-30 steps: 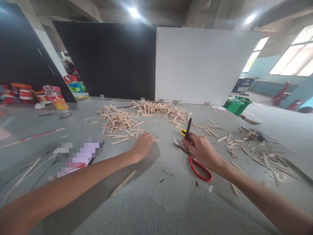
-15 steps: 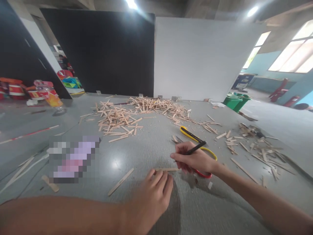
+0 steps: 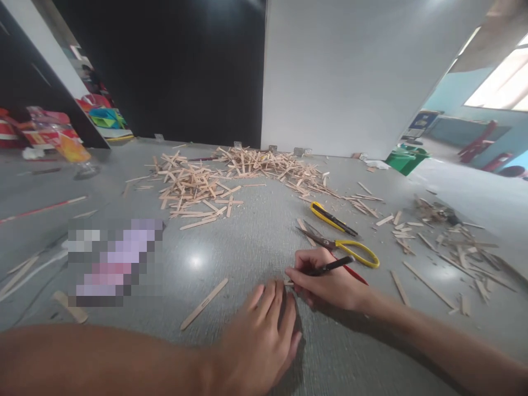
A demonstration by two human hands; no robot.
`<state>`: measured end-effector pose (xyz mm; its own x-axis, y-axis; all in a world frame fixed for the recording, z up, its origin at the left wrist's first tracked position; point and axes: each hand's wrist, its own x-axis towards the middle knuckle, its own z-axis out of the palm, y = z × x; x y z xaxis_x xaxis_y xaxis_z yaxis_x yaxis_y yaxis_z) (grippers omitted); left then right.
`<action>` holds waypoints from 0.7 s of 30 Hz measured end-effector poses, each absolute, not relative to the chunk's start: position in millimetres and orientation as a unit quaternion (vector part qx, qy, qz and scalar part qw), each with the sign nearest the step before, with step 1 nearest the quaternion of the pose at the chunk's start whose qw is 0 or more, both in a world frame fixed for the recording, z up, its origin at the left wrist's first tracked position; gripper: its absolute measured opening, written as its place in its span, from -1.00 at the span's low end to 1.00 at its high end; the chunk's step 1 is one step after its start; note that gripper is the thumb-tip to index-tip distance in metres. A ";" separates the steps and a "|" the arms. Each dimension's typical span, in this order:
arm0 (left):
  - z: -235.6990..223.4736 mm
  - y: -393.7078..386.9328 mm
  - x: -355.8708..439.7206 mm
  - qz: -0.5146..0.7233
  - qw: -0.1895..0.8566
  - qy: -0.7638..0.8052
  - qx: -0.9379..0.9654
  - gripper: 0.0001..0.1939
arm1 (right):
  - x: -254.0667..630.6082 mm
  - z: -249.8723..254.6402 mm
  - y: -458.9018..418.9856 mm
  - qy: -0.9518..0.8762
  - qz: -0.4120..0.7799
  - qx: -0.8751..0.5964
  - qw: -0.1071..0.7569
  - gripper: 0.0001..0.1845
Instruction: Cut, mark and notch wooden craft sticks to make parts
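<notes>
My right hand [image 3: 324,278] is closed round a black pen [image 3: 334,265], which slants up to the right; its tip is hidden behind the fingers. My left hand [image 3: 268,330] lies low on the table, its bent fingertips pressing down a wooden craft stick [image 3: 289,283]. Only a short piece of that stick shows between my two hands. Just beyond my right hand lie scissors [image 3: 330,243] with one yellow and one red handle, partly covered by the hand. Another craft stick [image 3: 204,304] rests to the left of my left hand.
A large heap of craft sticks [image 3: 193,187] spreads along the back, before black and white panels. Behind the scissors lies a yellow utility knife [image 3: 333,219]. Cut pieces [image 3: 457,253] litter the right side. A blurred-out purple object [image 3: 124,258] and a bottle [image 3: 72,148] are left.
The view has tilted down slightly. My right hand has come closer to my left fingertips with the pen, uncovering more of the scissors. Less of the stick between my hands shows.
</notes>
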<state>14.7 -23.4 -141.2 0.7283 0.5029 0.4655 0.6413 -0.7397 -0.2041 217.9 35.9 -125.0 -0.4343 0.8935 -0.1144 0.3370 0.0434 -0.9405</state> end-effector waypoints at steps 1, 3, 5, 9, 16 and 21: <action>-142.2 -23.2 14.6 -0.196 0.175 -0.312 -0.913 -0.52 | 216.8 -125.0 34.7 -0.674 0.511 -0.461 0.266 -0.66; -143.9 -22.9 14.1 -0.193 0.170 -0.309 -0.915 -0.51 | 215.3 -124.4 32.6 -0.681 0.503 -0.465 0.258 -0.67; -144.6 -23.0 13.6 -0.189 0.170 -0.309 -0.916 -0.50 | 214.9 -123.5 31.1 -0.687 0.497 -0.466 0.252 -0.66; -142.7 -24.0 12.8 -0.187 0.175 -0.305 -0.917 -0.50 | 216.1 -122.8 30.0 -0.702 0.482 -0.463 0.244 -0.64; -138.9 -27.5 13.0 -0.142 0.161 -0.301 -0.929 -0.52 | 215.8 -125.7 33.1 -0.698 0.484 -0.465 0.248 -0.61; -135.7 -27.1 14.6 -0.108 0.148 -0.314 -0.932 -0.51 | 214.6 -124.7 34.2 -0.671 0.509 -0.474 0.256 -0.63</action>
<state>14.6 -27.1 -135.7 0.7797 0.5533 0.2933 0.6168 -0.7592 -0.2075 214.6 34.2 -124.7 -0.4187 0.8975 -0.1383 0.3757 0.0326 -0.9262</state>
